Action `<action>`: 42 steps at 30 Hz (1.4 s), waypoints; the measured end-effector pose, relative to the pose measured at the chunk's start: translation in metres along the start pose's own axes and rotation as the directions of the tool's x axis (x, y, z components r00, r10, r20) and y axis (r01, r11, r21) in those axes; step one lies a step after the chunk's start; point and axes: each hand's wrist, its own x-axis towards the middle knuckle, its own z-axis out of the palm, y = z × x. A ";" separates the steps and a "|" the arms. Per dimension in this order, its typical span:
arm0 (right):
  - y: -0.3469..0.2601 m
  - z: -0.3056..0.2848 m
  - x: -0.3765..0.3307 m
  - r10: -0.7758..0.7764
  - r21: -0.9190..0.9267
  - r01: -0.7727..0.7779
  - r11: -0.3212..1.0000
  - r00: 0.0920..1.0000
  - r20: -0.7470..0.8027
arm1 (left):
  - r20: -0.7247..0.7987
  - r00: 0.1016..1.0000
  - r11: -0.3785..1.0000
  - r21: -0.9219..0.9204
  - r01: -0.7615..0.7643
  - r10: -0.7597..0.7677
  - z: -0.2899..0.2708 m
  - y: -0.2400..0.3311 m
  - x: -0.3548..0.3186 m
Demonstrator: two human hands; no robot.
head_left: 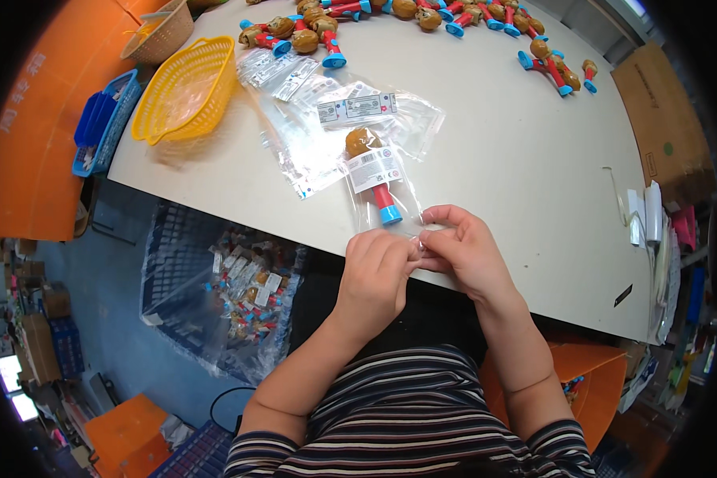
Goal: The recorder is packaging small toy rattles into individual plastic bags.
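A clear plastic bag (pixel 406 201) with a white printed label lies at the table's near edge. Inside it is a small toy (pixel 385 201) with a brown round head, a red stem and a blue foot. Both my hands pinch the bag's near end: my left hand (pixel 377 267) from the left, my right hand (pixel 464 248) from the right, fingertips almost meeting. Just beyond lies a loose pile of flat clear bags (pixel 295 131) with printed strips. Farther back, several unbagged toys (pixel 327 41) of the same kind are heaped.
A yellow basket (pixel 146 127) stands at the table's left, beside a blue basket (pixel 123 119) and a tan basket (pixel 175 36). Below the left edge, a lined blue crate (pixel 158 263) holds several bagged toys. A cardboard box (pixel 661 111) stands at the right.
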 end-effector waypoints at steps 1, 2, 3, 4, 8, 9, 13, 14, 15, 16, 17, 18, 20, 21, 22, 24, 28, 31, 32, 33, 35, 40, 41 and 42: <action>0.000 -0.001 0.000 -0.006 -0.018 0.005 1.000 1.000 -0.009 | 0.032 0.999 1.000 -0.023 -0.011 0.012 -0.001 -0.001 0.000; 0.001 -0.001 0.001 -0.004 -0.018 0.004 1.000 1.000 -0.008 | 0.063 0.998 0.999 -0.047 -0.022 0.025 -0.002 -0.001 0.001; 0.002 -0.001 0.004 -0.044 0.004 0.044 0.999 0.998 -0.034 | 0.063 0.998 0.999 -0.046 -0.020 0.023 -0.004 0.000 -0.001; 0.003 -0.001 0.005 -0.083 0.026 0.085 0.996 0.995 -0.063 | 0.099 0.995 0.992 -0.123 0.005 0.007 -0.008 0.003 -0.003; -0.003 0.002 0.003 -0.005 -0.024 0.005 1.000 1.000 -0.021 | 0.005 0.996 0.989 -0.115 0.092 -0.092 -0.021 0.002 -0.004; -0.004 0.002 0.002 -0.013 -0.038 0.013 0.999 1.000 -0.019 | -0.014 0.989 0.986 -0.080 0.149 -0.151 -0.024 0.001 -0.001; -0.002 -0.004 0.003 -0.027 -0.080 0.030 0.996 0.999 0.039 | -0.004 0.999 0.997 0.057 0.051 -0.050 -0.014 0.004 0.005; 0.000 -0.005 0.004 -0.027 -0.081 0.030 0.996 0.999 0.038 | -0.005 0.999 0.997 0.056 0.050 -0.050 -0.009 0.006 0.005; 0.003 -0.007 0.005 -0.031 -0.026 0.033 0.999 0.997 0.065 | -0.023 0.999 0.995 0.094 0.040 -0.038 -0.004 0.008 0.005; 0.004 -0.008 0.005 -0.036 0.031 0.033 0.999 0.995 0.089 | -0.038 0.999 0.991 0.130 0.031 -0.026 -0.001 0.008 0.005; 0.002 -0.008 0.004 -0.036 0.031 0.034 0.999 0.996 0.085 | -0.036 0.999 0.992 0.126 0.029 -0.025 0.002 0.007 0.004; 0.000 -0.005 0.003 -0.021 0.014 0.020 1.000 0.998 0.062 | -0.030 1.000 0.983 0.182 0.003 0.002 0.005 0.005 0.003; -0.001 -0.003 0.002 -0.005 -0.001 0.005 1.000 0.999 0.035 | -0.020 0.999 0.972 0.233 -0.024 0.029 0.009 0.004 0.001; 0.000 -0.003 0.002 -0.010 0.007 0.010 1.000 0.999 0.035 | -0.032 0.999 0.966 0.258 -0.030 0.040 0.011 0.004 0.001; 0.001 -0.003 0.002 -0.014 0.013 0.014 1.000 0.999 0.037 | -0.045 0.998 0.958 0.284 -0.034 0.049 0.012 0.004 0.000; 0.001 -0.002 0.003 -0.011 0.016 0.011 1.000 0.999 0.045 | -0.037 0.998 0.952 0.304 -0.042 0.056 0.015 0.002 0.000; 0.004 -0.006 0.004 -0.034 0.049 0.032 0.998 0.999 0.042 | -0.015 0.998 0.955 0.290 -0.059 0.067 0.017 0.001 0.000; 0.004 -0.004 0.005 -0.031 0.023 0.031 0.999 0.999 0.017 | 0.002 1.000 0.990 0.139 -0.003 0.003 0.017 0.000 -0.002; 0.004 -0.004 0.005 -0.029 0.024 0.029 0.999 0.999 0.018 | 0.003 1.000 0.990 0.140 -0.001 0.001 0.016 -0.001 -0.002; 0.004 -0.004 0.005 -0.029 0.020 0.029 0.999 0.999 0.016 | 0.000 1.000 0.996 0.088 0.000 0.000 0.015 -0.002 -0.001; 0.004 -0.005 0.005 -0.027 0.017 0.027 0.999 1.000 0.013 | 0.000 1.000 0.999 0.035 0.003 -0.003 0.013 -0.003 0.001; 0.007 -0.007 0.006 -0.055 0.031 0.054 0.998 0.998 0.034 | 0.027 1.000 0.996 -0.093 -0.002 0.004 0.010 0.001 0.007; 0.007 -0.007 0.006 -0.054 0.031 0.053 0.998 0.998 0.032 | 0.028 1.000 0.996 -0.094 -0.001 0.004 0.010 0.000 0.007; 0.006 -0.006 0.005 -0.053 0.039 0.051 0.998 0.998 0.037 | 0.036 0.999 0.991 -0.132 -0.019 0.024 0.009 0.000 0.008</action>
